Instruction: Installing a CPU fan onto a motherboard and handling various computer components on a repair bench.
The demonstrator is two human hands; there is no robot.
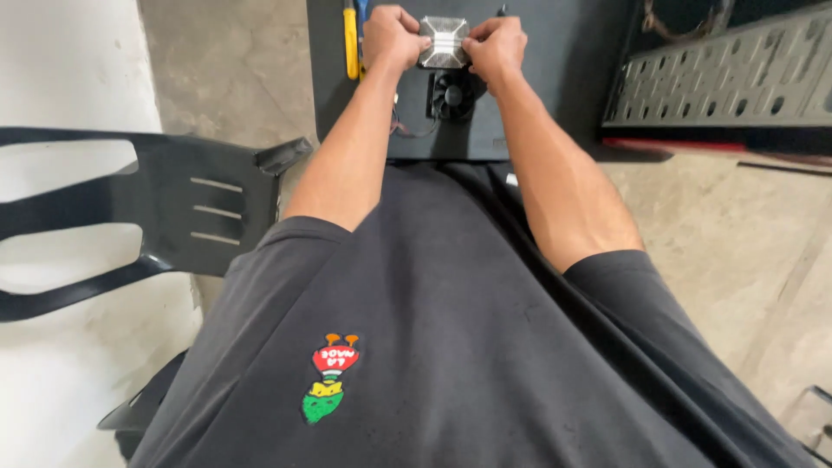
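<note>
Heatsink [444,41] behind fan [453,94] (both on table [555,78]); screwdriver [350,43] left.

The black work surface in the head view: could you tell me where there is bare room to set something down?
On the black work surface, the widest bare patch lies right of the right hand, up to the perforated metal rack. A narrower strip runs below the yellow-handled tool, left of the left forearm. The middle is crowded: both hands grip the finned metal heatsink above the small black fan.

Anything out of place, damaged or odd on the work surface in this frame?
Nothing stands out. Both hands, left hand and right hand, grip a finned metal heatsink; a small black fan lies flat beneath it, apparently intact.
</note>
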